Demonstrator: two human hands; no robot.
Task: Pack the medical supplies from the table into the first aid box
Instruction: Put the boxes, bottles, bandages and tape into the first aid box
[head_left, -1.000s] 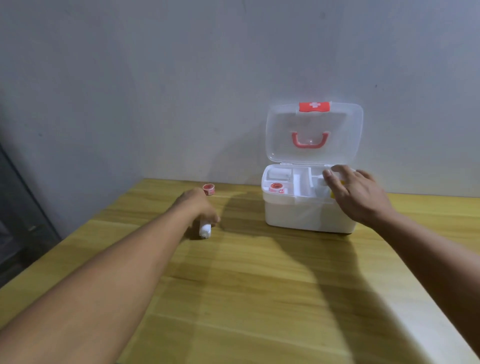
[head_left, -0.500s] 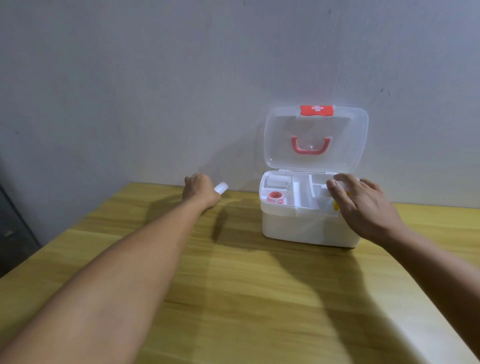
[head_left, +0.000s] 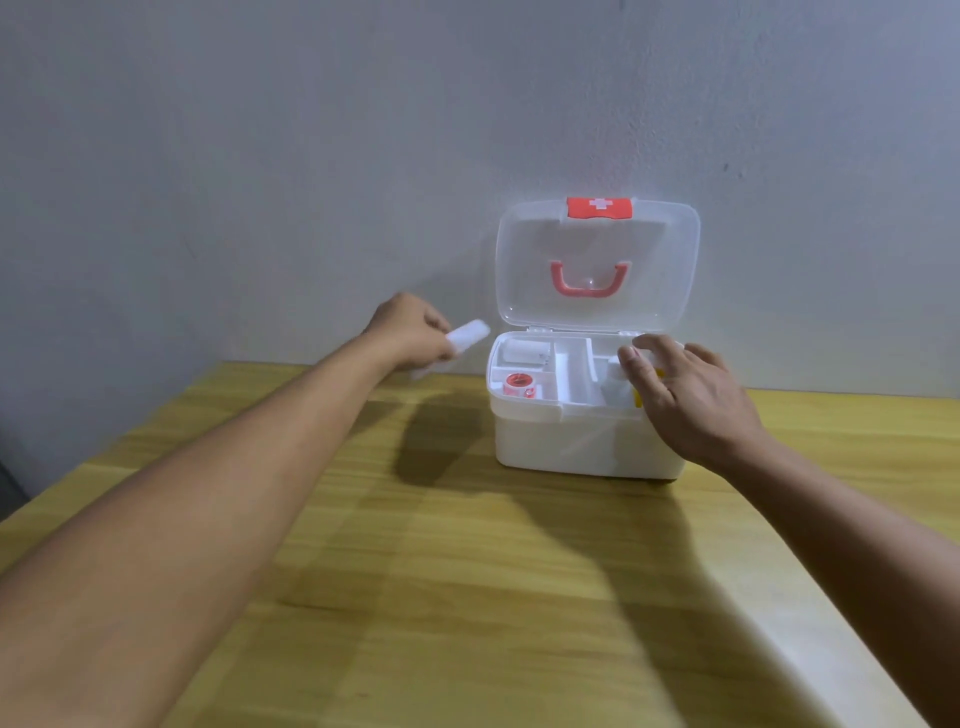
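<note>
The white first aid box (head_left: 571, 441) stands open at the back of the wooden table, its clear lid (head_left: 597, 265) upright with a red handle and red latch. Its top tray holds a red tape roll (head_left: 521, 384), a white bandage roll (head_left: 522, 349) and a small white bottle (head_left: 615, 387). My left hand (head_left: 410, 332) is raised just left of the box, shut on a white roll (head_left: 467, 335) that points toward the tray. My right hand (head_left: 685, 395) rests with spread fingers on the box's right front rim, partly hiding a yellow item.
The wooden table (head_left: 467, 597) runs to a grey wall (head_left: 260, 182) behind the box. The table's right edge (head_left: 810, 613) slants down to the bottom right. A dark strip shows at the far left beyond the table.
My left hand picked the white roll off the table, lifted it and carried it right toward the box. The red tape roll seen behind it a second ago is out of sight. My right hand stayed on the box.
</note>
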